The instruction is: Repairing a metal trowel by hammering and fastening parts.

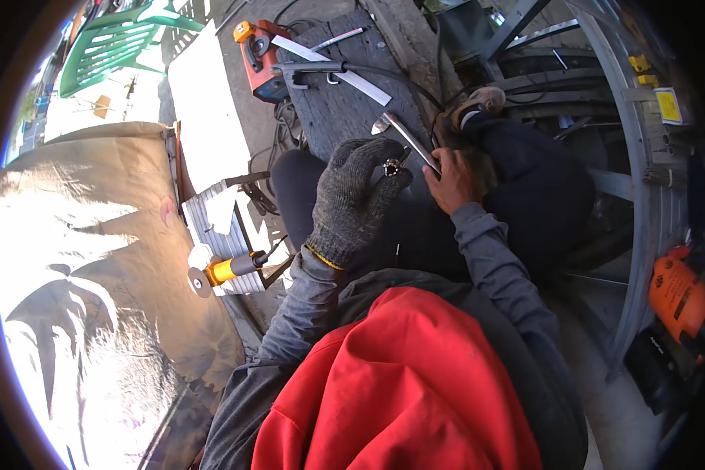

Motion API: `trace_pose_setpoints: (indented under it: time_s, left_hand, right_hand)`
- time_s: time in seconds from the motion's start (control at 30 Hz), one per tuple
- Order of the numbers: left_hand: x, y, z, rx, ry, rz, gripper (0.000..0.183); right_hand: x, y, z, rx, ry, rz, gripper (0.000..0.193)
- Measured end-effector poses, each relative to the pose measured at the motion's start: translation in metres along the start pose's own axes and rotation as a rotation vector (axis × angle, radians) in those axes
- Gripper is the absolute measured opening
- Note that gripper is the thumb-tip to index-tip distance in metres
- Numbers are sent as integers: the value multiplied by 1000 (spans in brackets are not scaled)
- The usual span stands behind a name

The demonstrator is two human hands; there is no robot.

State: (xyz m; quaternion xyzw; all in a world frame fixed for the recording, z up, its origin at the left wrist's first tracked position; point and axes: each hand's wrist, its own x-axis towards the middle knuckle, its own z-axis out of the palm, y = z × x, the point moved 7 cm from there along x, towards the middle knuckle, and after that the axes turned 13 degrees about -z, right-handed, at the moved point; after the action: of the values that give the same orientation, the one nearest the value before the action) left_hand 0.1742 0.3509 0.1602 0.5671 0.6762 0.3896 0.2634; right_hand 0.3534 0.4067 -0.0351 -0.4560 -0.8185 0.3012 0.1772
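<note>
A grey knit work glove covers my left hand point(356, 188), which is raised over my lap. Its fingers close around a small round metal piece point(392, 167) with a hollow-looking end. Just to the right, my bare right hand point(451, 182) grips the lower end of a hammer point(410, 139) with a shiny metal handle. The hammer's head points up and left, over the near end of a dark wooden board point(321, 117). On that board lie an electrode holder point(309, 68) with a black cable, a pale flat metal strip point(360, 84) and a thin white stick point(338, 37).
A red machine point(262, 74) stands beyond the board. At left, a yellow angle grinder point(231, 269) rests on a ridged metal stand point(211, 215), near a tan cloth cover point(133, 258). A steel frame point(630, 157) rises at right, beside an orange item point(677, 294). A green chair point(106, 47) is far left.
</note>
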Motion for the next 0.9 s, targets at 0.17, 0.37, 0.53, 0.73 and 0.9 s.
trace_pose_setpoints:
  time_s: [0.17, 0.37, 0.53, 0.73, 0.9]
  left_hand:
    - [-3, -4, 5, 58, -13, 25, 39]
    - [-7, -61, 36, -280, -164, -408, 35]
    - [-19, -110, 65, -272, -193, -276, 32]
    - [-17, -120, 76, -132, -143, -213, 29]
    - [-13, -115, 79, -114, -229, -242, 29]
  right_hand:
    - [0, 5, 3, 34, 7, -1, 31]
    - [-5, 19, 13, 87, -184, 95, 28]
    - [-9, -4, -38, 346, 85, 136, 31]
    - [-36, -93, -127, 351, 120, -20, 34]
    - [-52, -112, -138, 271, 32, -74, 32]
